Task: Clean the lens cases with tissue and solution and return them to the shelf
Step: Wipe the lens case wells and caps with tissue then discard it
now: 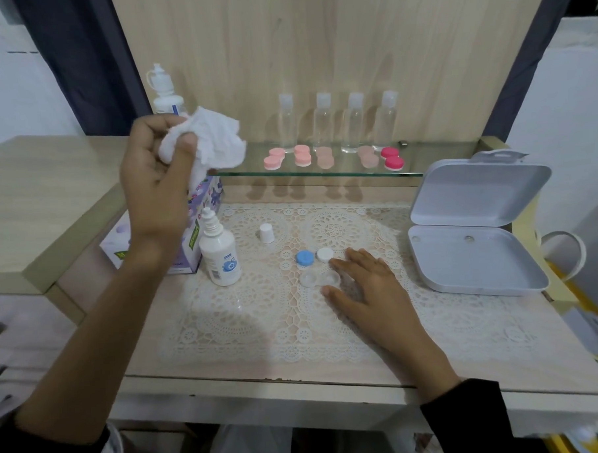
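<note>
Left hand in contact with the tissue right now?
Touching. Head view: the left hand pinches the crumpled tissue between thumb and curled fingers.

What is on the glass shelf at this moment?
On the glass shelf stand four clear bottles, with five capped lens cases in front: four pinkish, one magenta. The shelf's left end is covered by the tissue gripped in the left hand, so anything there is hidden.

Single head-worn wide-angle view, looking forward-down, close over desk (331, 372), facing shelf (322, 173).
</note>
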Demonstrator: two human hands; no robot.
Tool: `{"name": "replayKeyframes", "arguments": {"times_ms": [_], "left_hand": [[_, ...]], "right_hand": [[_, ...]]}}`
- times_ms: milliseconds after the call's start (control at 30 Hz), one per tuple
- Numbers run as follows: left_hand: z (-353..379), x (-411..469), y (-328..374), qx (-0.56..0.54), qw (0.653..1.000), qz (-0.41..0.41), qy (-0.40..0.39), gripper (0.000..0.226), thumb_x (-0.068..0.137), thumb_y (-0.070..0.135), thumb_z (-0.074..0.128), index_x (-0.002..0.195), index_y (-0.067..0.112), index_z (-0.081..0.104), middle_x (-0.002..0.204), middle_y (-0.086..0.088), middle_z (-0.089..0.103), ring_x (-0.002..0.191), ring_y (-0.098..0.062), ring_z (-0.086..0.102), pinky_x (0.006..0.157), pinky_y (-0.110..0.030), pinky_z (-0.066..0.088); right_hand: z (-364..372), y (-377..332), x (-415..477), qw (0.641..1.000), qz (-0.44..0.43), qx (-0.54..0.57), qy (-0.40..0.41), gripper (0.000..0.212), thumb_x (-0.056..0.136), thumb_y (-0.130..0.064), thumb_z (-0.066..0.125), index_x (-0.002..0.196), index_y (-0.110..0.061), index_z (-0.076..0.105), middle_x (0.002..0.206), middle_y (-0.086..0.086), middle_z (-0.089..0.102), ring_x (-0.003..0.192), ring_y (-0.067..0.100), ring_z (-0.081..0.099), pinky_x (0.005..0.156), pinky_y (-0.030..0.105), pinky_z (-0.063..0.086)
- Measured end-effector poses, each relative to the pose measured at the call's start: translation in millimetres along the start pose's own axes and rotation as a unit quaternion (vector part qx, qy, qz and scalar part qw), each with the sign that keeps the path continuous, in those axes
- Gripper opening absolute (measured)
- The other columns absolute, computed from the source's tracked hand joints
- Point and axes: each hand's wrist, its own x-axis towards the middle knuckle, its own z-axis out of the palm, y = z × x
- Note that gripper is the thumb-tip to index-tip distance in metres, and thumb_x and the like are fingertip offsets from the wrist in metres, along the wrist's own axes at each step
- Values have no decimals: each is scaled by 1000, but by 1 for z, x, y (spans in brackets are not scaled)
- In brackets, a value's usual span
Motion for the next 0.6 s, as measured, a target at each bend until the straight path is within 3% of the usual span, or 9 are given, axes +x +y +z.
{"name": "replayKeyframes", "arguments": {"times_ms": [100,233,300,433,600], "left_hand": [[14,-26,11,-4,996,0,-91,11,95,9,53,104,16,54,99,9,58,86,3,56,70,-15,47],[28,-66,-1,102,963,-39,-248,16,93,17,57,105,27,58,100,13,64,87,-6,63,68,-25,55],[33,-81,-13,174,938,-7,-300,17,94,17,55,107,28,56,100,7,66,83,-14,64,69,-32,53],[38,-99,-30,259,894,27,-364,19,95,24,51,114,24,50,89,0,67,71,-25,63,63,-39,49],[38,-104,-43,284,874,83,-386,20,88,33,42,99,26,58,92,9,66,74,-19,62,59,-40,51]], "right_hand": [[1,2,1,1000,1,5,9,63,83,-58,44,139,-30,51,153,-2,36,145,14,21,120,38,16],[3,5,2,1000,-5,15,18,59,84,-63,41,134,-34,55,149,-1,43,142,16,28,116,43,23],[3,5,2,1000,-6,14,21,55,85,-60,43,132,-35,56,148,-1,44,141,17,30,116,43,24],[3,4,2,1000,-5,12,25,50,86,-54,44,130,-33,59,148,-1,44,140,18,31,115,42,24],[4,2,1,1000,0,14,27,58,83,-61,35,127,-33,60,148,-1,44,140,18,31,115,44,25]]}}
